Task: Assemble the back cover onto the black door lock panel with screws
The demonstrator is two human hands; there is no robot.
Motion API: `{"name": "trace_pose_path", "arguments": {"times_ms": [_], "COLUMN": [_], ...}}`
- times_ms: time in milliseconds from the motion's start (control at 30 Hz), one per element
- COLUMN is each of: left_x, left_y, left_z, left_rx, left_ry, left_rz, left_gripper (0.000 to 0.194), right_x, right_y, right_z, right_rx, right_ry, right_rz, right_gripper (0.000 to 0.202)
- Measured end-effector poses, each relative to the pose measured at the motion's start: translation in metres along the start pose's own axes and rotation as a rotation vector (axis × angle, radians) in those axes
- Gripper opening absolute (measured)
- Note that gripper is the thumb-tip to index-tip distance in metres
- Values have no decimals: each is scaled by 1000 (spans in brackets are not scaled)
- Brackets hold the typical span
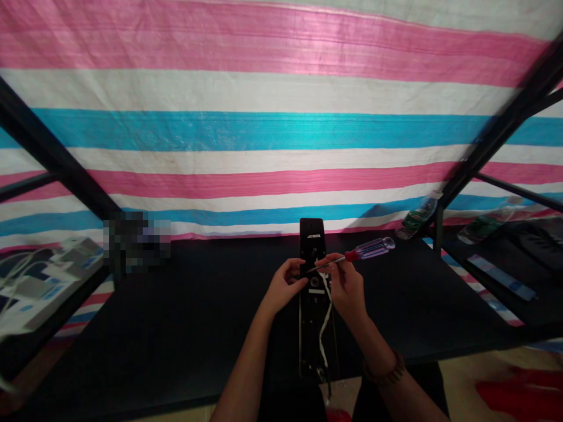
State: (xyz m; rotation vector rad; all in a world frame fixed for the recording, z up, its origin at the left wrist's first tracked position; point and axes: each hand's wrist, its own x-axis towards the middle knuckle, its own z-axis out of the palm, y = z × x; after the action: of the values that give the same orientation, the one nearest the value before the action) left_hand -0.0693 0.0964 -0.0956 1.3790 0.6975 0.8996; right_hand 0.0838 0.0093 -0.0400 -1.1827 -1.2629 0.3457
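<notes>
A long black panel (pixel 308 328) lies lengthwise on the black table, its far end pointing away from me. White labels and several small holes or fittings show on it. A white cable (pixel 324 328) runs down its right side, ending in thin dark leads at the near end. My right hand (pixel 346 284) is closed round the metal shaft of a screwdriver (pixel 369 248), whose clear purple and red handle sticks out to the right. The screwdriver's tip meets the panel's upper half. My left hand (pixel 285 284) has curled fingers at the panel's left edge, close to that tip.
White boxes with cables (pixel 48 287) stand on a surface at the left, near a pixelated patch. Plastic bottles (pixel 417 217) are at the back right, and a flat bluish packet (pixel 501 276) lies on the right-hand surface. Black frame bars and a striped sheet (pixel 281 129) enclose the table.
</notes>
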Motion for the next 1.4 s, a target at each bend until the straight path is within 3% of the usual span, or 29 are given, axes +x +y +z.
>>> {"name": "trace_pose_path", "arguments": {"times_ms": [367,600,1067,1400], "left_x": [1,2,0,0], "left_y": [-6,-11,2,3], "left_z": [-2,-3,-1,-1], "left_rx": [-32,-32,27,36], "left_ry": [-36,-33,-6,1], "left_rz": [46,52,28,19], "left_gripper": [47,49,44,44], "right_x": [15,30,21,21], "right_y": [-16,-22,-13,-16], "right_z": [9,18,9,9], "right_rx": [-194,-134,-120,-139], "right_ry": [-192,-251,-195,-182], "right_rz": [-225,-211,-135,-162], "right_gripper": [9,13,18,18]}}
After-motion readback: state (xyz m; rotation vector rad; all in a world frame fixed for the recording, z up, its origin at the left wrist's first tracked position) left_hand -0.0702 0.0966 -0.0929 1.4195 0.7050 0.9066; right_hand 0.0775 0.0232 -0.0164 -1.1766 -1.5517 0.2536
